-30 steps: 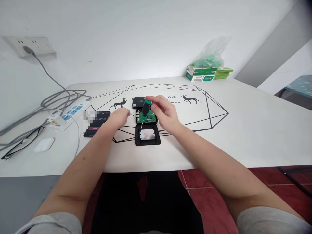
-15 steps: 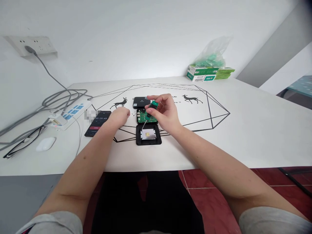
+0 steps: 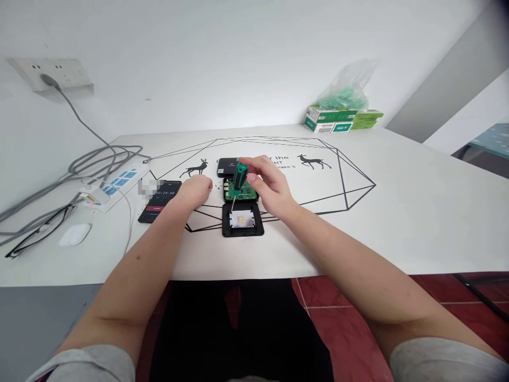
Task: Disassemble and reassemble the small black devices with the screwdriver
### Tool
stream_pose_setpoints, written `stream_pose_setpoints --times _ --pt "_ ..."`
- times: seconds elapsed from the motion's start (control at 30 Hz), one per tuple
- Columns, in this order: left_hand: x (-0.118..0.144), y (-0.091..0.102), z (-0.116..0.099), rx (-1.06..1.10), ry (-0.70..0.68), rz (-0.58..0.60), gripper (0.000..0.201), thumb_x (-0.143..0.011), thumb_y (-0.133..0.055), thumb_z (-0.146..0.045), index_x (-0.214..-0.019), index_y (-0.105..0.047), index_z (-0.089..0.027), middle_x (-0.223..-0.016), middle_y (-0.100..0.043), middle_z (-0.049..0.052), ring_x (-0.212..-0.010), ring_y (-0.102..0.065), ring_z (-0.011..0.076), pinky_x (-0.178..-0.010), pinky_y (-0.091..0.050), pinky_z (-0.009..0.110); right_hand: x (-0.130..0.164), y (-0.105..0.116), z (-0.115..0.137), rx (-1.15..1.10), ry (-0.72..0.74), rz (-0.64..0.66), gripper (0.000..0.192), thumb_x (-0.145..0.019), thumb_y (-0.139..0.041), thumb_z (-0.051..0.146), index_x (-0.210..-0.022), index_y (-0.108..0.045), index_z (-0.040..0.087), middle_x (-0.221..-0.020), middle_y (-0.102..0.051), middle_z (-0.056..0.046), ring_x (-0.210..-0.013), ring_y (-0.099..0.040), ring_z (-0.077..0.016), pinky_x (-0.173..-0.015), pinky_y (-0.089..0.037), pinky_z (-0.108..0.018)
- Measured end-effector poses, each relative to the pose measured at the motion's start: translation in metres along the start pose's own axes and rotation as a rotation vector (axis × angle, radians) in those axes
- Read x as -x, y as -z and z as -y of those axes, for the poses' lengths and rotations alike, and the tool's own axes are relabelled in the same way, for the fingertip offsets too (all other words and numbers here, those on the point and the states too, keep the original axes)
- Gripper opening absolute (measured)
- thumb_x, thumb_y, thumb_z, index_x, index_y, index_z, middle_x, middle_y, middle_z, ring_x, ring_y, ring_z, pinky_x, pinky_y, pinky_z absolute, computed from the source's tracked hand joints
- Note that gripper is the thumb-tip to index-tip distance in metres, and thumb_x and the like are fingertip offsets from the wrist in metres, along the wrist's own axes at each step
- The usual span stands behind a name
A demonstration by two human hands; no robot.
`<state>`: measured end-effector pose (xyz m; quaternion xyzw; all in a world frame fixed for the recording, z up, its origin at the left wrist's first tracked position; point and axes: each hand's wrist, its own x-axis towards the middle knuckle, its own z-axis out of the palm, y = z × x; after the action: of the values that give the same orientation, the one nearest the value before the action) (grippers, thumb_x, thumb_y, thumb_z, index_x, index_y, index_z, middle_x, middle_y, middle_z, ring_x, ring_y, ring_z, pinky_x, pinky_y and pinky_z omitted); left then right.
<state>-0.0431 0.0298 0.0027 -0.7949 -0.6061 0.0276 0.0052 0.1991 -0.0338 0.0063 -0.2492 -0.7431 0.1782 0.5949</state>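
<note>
My right hand (image 3: 268, 183) has its fingertips at a screwdriver (image 3: 240, 177) with a green and black handle. The screwdriver stands nearly upright, its thin shaft reaching down to the upper left corner of a silver metal plate (image 3: 248, 219). This plate lies in a black plastic cover (image 3: 259, 232) on the table. Just beyond is a green circuit board (image 3: 229, 194) in a black case, and behind that a black lid (image 3: 226, 167). My left hand (image 3: 198, 189) rests closed on the table, left of the board; its inside is hidden. Tiny dark bits, perhaps screws (image 3: 218, 186), lie beside it.
A phone (image 3: 156, 208) showing a timer lies partly behind my left forearm. Further left are a power strip (image 3: 119, 185), grey cables (image 3: 89, 159), glasses (image 3: 37, 233) and a white case (image 3: 75, 235). Green-and-white boxes (image 3: 332, 119) with a plastic bag stand at the back right.
The screwdriver's handle has swung left and more upright, and my right fingers have loosened and spread around it. My left hand stays where it was.
</note>
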Motion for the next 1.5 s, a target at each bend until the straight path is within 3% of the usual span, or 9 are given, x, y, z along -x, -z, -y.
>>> stream_pose_setpoints --times 0.17,0.33,0.43,0.57,0.7,0.97,1.17,1.33,1.5 --pt "0.000 -0.001 0.001 -0.002 -0.005 -0.014 0.025 -0.097 -0.055 -0.018 -0.098 -0.080 -0.021 -0.110 -0.080 0.012 -0.090 -0.073 0.0262 -0.077 -0.055 0.033 0.000 -0.001 -0.008 -0.022 -0.039 -0.061 0.029 -0.106 -0.063 0.054 -0.123 -0.073 0.033 -0.103 -0.065 -0.004 -0.089 -0.062 -0.0211 -0.085 -0.058 -0.046" --pt "0.001 0.000 -0.001 0.022 0.000 -0.023 0.023 -0.097 -0.057 -0.018 -0.097 -0.080 -0.021 -0.109 -0.079 0.013 -0.091 -0.074 0.0273 -0.078 -0.055 0.034 0.001 -0.006 -0.009 -0.117 -0.114 -0.081 0.040 -0.095 -0.076 0.063 -0.113 -0.060 0.031 -0.135 -0.062 -0.007 -0.112 -0.068 -0.0227 -0.087 -0.063 -0.043" --pt "0.001 0.001 -0.001 0.017 0.013 -0.006 0.024 -0.097 -0.057 -0.019 -0.099 -0.081 -0.022 -0.107 -0.079 0.013 -0.090 -0.074 0.0277 -0.079 -0.055 0.035 0.001 -0.009 -0.005 -0.233 -0.188 -0.046 0.046 -0.091 -0.081 0.062 -0.108 -0.051 0.032 -0.145 -0.063 -0.007 -0.111 -0.074 -0.0226 -0.088 -0.065 -0.044" --pt "0.002 0.001 -0.002 -0.005 0.003 -0.012 0.028 -0.097 -0.054 -0.019 -0.101 -0.081 -0.021 -0.111 -0.079 0.014 -0.093 -0.074 0.0285 -0.079 -0.055 0.036 0.003 -0.010 -0.002 -0.281 -0.200 -0.056 0.047 -0.089 -0.086 0.058 -0.108 -0.051 0.032 -0.133 -0.073 -0.005 -0.098 -0.078 -0.0205 -0.085 -0.065 -0.042" --pt "0.002 0.000 -0.002 -0.020 -0.005 -0.014 0.027 -0.098 -0.053 -0.018 -0.100 -0.081 -0.021 -0.108 -0.079 0.014 -0.091 -0.074 0.0279 -0.077 -0.055 0.035 0.004 -0.008 -0.003 -0.179 -0.145 -0.046 0.044 -0.094 -0.078 0.064 -0.118 -0.060 0.032 -0.128 -0.076 -0.006 -0.097 -0.075 -0.0203 -0.093 -0.063 -0.046" --pt "-0.001 -0.002 0.000 -0.019 -0.011 -0.014 0.025 -0.097 -0.055 -0.020 -0.099 -0.080 -0.021 -0.111 -0.078 0.014 -0.094 -0.073 0.0278 -0.081 -0.056 0.034 0.001 -0.001 -0.002 0.000 -0.006 -0.013 0.040 -0.101 -0.068 0.063 -0.126 -0.074 0.033 -0.110 -0.072 -0.006 -0.097 -0.066 -0.0235 -0.090 -0.059 -0.047" --pt "-0.001 -0.003 0.001 -0.024 -0.021 -0.019 0.028 -0.098 -0.053 -0.017 -0.099 -0.080 -0.020 -0.112 -0.078 0.014 -0.096 -0.073 0.0282 -0.083 -0.057 0.035 0.000 0.001 -0.005 -0.059 -0.051 -0.027 0.031 -0.106 -0.063 0.055 -0.125 -0.076 0.035 -0.102 -0.069 -0.004 -0.093 -0.065 -0.0215 -0.091 -0.059 -0.046" --pt "0.000 -0.003 0.001 -0.011 -0.013 -0.012 0.026 -0.096 -0.054 -0.017 -0.098 -0.080 -0.021 -0.111 -0.078 0.014 -0.094 -0.073 0.0278 -0.082 -0.057 0.035 -0.002 0.001 -0.008 -0.101 -0.090 -0.014 0.035 -0.102 -0.066 0.062 -0.120 -0.072 0.032 -0.115 -0.069 -0.006 -0.101 -0.067 -0.0215 -0.089 -0.061 -0.044" --pt "0.001 0.000 -0.001 -0.013 -0.002 -0.003 0.029 -0.097 -0.053 -0.018 -0.103 -0.081 -0.021 -0.113 -0.079 0.014 -0.095 -0.074 0.0281 -0.080 -0.055 0.034 -0.001 -0.005 -0.004 -0.266 -0.162 0.048 0.040 -0.097 -0.074 0.063 -0.115 -0.057 0.032 -0.137 -0.068 -0.008 -0.111 -0.071 -0.0215 -0.089 -0.063 -0.042"
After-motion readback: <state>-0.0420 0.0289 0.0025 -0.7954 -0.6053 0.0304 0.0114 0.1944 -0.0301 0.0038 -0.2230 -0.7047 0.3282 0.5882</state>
